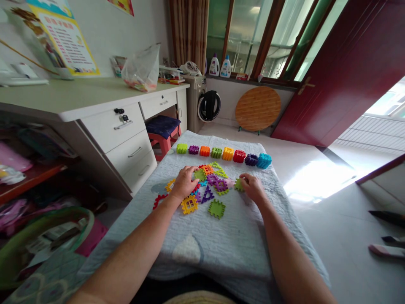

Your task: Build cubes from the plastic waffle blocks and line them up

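Note:
A loose pile of flat plastic pieces lies on the cloth-covered table. My left hand [185,181] is at the pile's left side, its thumb and fingers closed on a light green square piece [200,175]. At the pile's right, my right hand [252,185] pinches another green piece [238,185]. Nearer to me lie a green square piece [217,209] and a yellow square piece [189,204]. A purple triangle [207,194], purple squares [220,184] and an orange piece [207,169] are between my hands. Part of a red piece [159,200] shows beside my left wrist.
Several assembled cubes stand in a row along the table's far side, from a lime one [182,148] to a blue one [264,160]. A white desk [104,97] and a stool [163,127] are at the left. Behind are a washing machine [194,101] and a round wooden board [257,108].

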A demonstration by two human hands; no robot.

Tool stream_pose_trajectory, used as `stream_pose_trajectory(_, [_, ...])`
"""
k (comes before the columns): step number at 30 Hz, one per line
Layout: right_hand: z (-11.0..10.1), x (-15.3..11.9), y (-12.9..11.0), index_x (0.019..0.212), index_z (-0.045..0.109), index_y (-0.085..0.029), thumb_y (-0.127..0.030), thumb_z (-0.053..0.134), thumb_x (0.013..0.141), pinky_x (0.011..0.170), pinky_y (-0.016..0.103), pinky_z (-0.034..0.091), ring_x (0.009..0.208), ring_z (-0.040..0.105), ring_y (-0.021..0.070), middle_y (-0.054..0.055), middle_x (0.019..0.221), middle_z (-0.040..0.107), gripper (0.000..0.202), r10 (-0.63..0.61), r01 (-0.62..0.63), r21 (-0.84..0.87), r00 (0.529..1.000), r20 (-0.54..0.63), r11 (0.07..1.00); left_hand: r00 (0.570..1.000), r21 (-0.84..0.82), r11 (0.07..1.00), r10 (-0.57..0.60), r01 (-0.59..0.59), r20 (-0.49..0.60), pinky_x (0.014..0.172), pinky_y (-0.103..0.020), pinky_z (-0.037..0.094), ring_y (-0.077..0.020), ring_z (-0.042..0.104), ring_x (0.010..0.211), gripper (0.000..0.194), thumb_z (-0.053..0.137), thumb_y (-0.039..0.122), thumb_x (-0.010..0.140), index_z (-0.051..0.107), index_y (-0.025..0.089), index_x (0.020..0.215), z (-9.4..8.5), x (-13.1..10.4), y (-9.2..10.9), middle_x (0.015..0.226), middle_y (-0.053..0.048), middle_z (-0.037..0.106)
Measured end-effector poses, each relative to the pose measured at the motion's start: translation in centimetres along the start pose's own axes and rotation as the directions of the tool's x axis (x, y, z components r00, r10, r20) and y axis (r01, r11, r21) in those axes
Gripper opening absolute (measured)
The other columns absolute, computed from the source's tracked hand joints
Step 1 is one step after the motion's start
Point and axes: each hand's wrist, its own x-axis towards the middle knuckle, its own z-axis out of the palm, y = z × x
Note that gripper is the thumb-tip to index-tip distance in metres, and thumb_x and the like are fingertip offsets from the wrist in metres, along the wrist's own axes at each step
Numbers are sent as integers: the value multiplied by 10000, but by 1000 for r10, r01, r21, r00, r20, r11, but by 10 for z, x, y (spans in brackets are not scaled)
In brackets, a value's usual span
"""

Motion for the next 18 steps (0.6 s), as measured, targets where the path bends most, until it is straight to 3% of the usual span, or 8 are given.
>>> stream_pose_trajectory(3, [0, -2, 2, 987, 694, -168, -295, 526, 813, 888, 349, 415, 962, 558, 226, 96, 990, 614, 273, -48, 45, -174, 999, -13, 984, 1000, -43, 999, -16, 15, -5, 885, -365, 500, -208, 607, 904, 429, 600, 52, 703, 578, 187, 1109, -2, -1, 3, 962, -54, 631])
stream_pose_trajectory(5, [-1, -3, 0, 1076, 676, -166, -354, 565, 816, 934, 373, 389, 1034, 523, 246, 115, 1091, 584, 339, -61, 59, -219, 998, -2, 974, 1000, -79, 997, -12, 13, 10, 841, -340, 507, -192, 610, 853, 355, 562, 37, 720, 594, 187, 1040, -4, -1, 6, 914, -40, 631])
stream_pose_trajectory(8, [-2, -5, -4, 1142, 653, -191, -420, 632, 778, 907, 378, 388, 1027, 502, 255, 106, 1115, 569, 431, -64, 90, -243, 992, 113, 966, 1000, -103, 995, 16, -15, 4, 833, -330, 500, -189, 601, 854, 235, 520, 10, 715, 596, 188, 847, -7, -3, 11, 873, -35, 620])
stream_pose_trajectory(11, [-1, -6, -5, 1150, 647, -195, -369, 652, 750, 861, 358, 388, 999, 500, 249, 100, 1091, 574, 436, -48, 96, -252, 980, 193, 963, 999, -86, 996, 31, -34, -35, 869, -351, 485, -202, 584, 899, 231, 511, -8, 696, 579, 195, 782, -12, -4, 16, 876, -37, 608])
stream_pose_trajectory(18, [-2, -8, -9, 1153, 645, -202, -326, 604, 756, 873, 389, 383, 1031, 496, 272, 102, 1086, 574, 418, -31, 73, -236, 984, 177, 969, 989, -234, 962, 149, -139, 25, 837, -304, 485, -179, 582, 898, 228, 507, -6, 719, 575, 199, 791, -13, -9, 32, 881, -31, 596])
